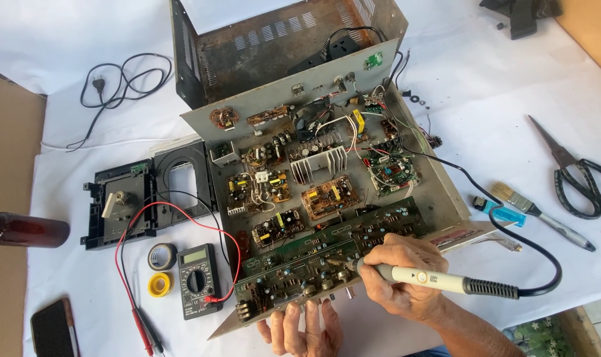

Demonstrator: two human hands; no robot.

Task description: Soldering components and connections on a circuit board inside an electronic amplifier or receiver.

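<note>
An opened grey metal chassis [446, 192] lies on a white cloth, filled with several small circuit boards and a finned heat sink [317, 162]. My right hand [396, 274] grips a cream soldering iron [422, 279], its tip touching the long green circuit board [327, 261] at the chassis front. Its black cord [512, 218] loops away to the right and back over the chassis. My left hand [303, 327] holds the chassis front edge from below, fingers curled up against the board.
A multimeter [196, 277] with red and black leads, two tape rolls [161, 268], a phone [52, 328] and a brown bottle [23, 231] lie left. A black disc tray unit [148, 192] and rusty cover [280, 39] sit behind. Scissors [578, 175], a brush [538, 211] and a blue lighter [502, 211] lie right.
</note>
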